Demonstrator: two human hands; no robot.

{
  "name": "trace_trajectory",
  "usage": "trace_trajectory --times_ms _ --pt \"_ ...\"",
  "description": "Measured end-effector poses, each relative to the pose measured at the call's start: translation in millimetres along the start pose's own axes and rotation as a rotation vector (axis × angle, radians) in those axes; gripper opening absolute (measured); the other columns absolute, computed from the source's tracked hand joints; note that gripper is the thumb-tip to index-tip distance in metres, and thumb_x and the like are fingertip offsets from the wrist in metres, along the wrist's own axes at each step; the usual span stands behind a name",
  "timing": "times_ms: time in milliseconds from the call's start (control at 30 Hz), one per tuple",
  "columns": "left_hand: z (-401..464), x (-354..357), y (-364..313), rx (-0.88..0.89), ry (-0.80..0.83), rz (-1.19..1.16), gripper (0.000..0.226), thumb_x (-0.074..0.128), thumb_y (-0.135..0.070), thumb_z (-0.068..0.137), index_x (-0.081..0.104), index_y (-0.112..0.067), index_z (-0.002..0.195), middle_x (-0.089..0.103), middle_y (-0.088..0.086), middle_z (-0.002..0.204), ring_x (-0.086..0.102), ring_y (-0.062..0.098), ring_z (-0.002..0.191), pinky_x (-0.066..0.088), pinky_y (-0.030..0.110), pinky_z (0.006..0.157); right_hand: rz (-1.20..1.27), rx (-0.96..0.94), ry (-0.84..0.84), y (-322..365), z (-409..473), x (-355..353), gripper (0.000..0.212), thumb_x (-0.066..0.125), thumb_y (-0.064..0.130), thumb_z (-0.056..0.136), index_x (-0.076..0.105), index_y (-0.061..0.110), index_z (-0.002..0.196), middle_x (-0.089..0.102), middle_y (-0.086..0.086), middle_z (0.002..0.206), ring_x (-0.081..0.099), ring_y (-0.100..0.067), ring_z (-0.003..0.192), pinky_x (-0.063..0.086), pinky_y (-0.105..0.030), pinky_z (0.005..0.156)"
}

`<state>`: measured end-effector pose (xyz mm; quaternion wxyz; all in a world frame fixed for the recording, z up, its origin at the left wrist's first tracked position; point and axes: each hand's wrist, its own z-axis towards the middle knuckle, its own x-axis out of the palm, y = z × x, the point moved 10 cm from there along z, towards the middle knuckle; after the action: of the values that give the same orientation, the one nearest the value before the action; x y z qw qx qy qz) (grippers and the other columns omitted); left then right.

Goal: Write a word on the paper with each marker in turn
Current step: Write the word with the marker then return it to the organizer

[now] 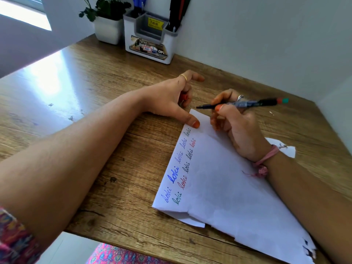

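I read the right hand [236,122] as pinching a black-barrelled marker with a red and teal end band [245,103] between thumb and fingers. The tip is bare, pointing left toward the left hand, and held above the sheet, not touching it. The marker's long axis runs nearly level, left to right across the view, with the tip just beyond the far corner of the white sheet of paper [219,178].

The left hand [171,98] rests on the brown wood-grain desk [85,115]. Its thumb presses the far left corner of the paper, its forefinger is extended, and the other fingers curl around a small red object [184,97], probably a marker cap; I cannot confirm this.

The paper lies at a slant, its long side running from near left to far right. Two rows of the word "loki" [181,166] follow the left edge in blue, green, red and dark ink. The second row ends in a red word close to the far corner.

In my judgement the next word belongs below the second row, nearer to the right hand. The tip must swing down and back toward the wrist to reach it.

A white desk organiser [148,40] holding more pens stands at the wall, well apart.
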<state>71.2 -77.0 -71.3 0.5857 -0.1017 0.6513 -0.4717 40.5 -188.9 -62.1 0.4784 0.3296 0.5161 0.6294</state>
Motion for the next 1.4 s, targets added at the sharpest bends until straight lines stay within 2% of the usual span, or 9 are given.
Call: trace_trajectory --times_ms 133,467,667,733,867,1033,1133,1233,1400 --pt "2 0 0 0.01 -0.009 0.016 0.1 0.087 -0.034 0.06 0.026 -0.022 0.139 0.051 -0.004 0.07 0.048 -0.002 0.056 0.041 0.01 0.057 0.061 0.056 0.013 -7 2 1 0.025 0.042 0.013 0.082 0.067 0.018 0.084 0.066 -0.001 0.077 0.059 -0.013 0.069 0.045 -0.023 0.052" --pt "3 1 -5 0.029 -0.008 0.082 0.096 0.085 -0.042 0.059 0.028 -0.028 0.136 0.053 0.002 0.076 0.046 -0.001 0.059 0.04 0.013 0.056 -0.029 0.092 -0.028 -9 -1 -3 0.008 0.052 0.013 0.08 0.051 0.016 0.087 0.07 -0.003 0.076 0.061 -0.013 0.067 0.047 -0.025 0.056" --pt "3 3 -14 0.079 -0.018 0.156 0.092 0.083 -0.047 0.06 0.032 -0.026 0.134 0.049 -0.008 0.064 0.047 -0.001 0.057 0.037 0.014 0.056 -0.104 0.078 -0.002 -7 -3 -1 0.011 0.06 0.012 0.087 0.05 0.015 0.089 0.074 -0.01 0.092 0.066 -0.017 0.074 0.05 -0.026 0.061" --pt "2 2 -16 0.102 -0.027 0.193 0.088 0.081 -0.049 0.062 0.033 -0.026 0.133 0.05 -0.007 0.065 0.047 0.001 0.058 0.037 0.017 0.057 -0.104 0.081 -0.023 -6 -3 -1 0.013 0.061 0.01 0.089 0.05 0.016 0.087 0.074 -0.011 0.092 0.066 -0.018 0.07 0.05 -0.026 0.059" --pt "3 0 -18 0.12 -0.048 0.229 0.081 0.079 -0.047 0.066 0.037 -0.024 0.131 0.047 -0.006 0.063 0.045 -0.005 0.058 0.035 0.01 0.055 -0.123 0.059 -0.081 -2 -4 -5 0.012 0.066 0.011 0.086 0.055 0.016 0.083 0.072 -0.007 0.075 0.06 -0.009 0.053 0.048 -0.019 0.052" --pt "3 2 -19 0.146 -0.063 0.218 0.073 0.077 -0.047 0.069 0.041 -0.024 0.128 0.053 -0.006 0.066 0.049 0.001 0.062 0.035 0.013 0.056 -0.131 -0.01 0.018 3 -3 4 0.014 0.065 0.005 0.085 0.068 0.009 0.099 0.071 -0.001 0.093 0.068 -0.013 0.085 0.052 -0.026 0.073" --pt "3 0 -18 0.151 -0.08 0.144 0.065 0.079 -0.034 0.072 0.043 -0.023 0.126 0.061 -0.002 0.084 0.055 0.007 0.072 0.042 0.015 0.062 -0.086 0.035 0.026 -4 -1 4 0.028 0.051 0.021 0.087 0.069 0.011 0.106 0.073 -0.01 0.092 0.065 -0.018 0.08 0.048 -0.027 0.07" --pt "1 -2 -10 0.086 -0.055 -0.055 0.058 0.072 -0.02 0.072 0.044 -0.024 0.123 0.054 -0.001 0.09 0.053 0.008 0.072 0.044 0.015 0.063 -0.036 0.091 -0.041 -11 2 -5 0.039 0.039 0.026 0.085 0.069 0.012 0.105 0.072 -0.011 0.087 0.061 -0.018 0.074 0.042 -0.028 0.065" --pt "-3 -9 0 0.013 -0.094 -0.491 0.044 0.06 -0.005 0.071 0.052 -0.013 0.113 0.055 0.003 0.091 0.061 0.011 0.075 0.052 0.024 0.076 0.065 0.087 -0.171 -9 3 -17 0.011 0.047 0.02 0.084 0.056 0.017 0.086 0.066 -0.001 0.064 0.058 -0.014 0.058 0.042 -0.023 0.057"
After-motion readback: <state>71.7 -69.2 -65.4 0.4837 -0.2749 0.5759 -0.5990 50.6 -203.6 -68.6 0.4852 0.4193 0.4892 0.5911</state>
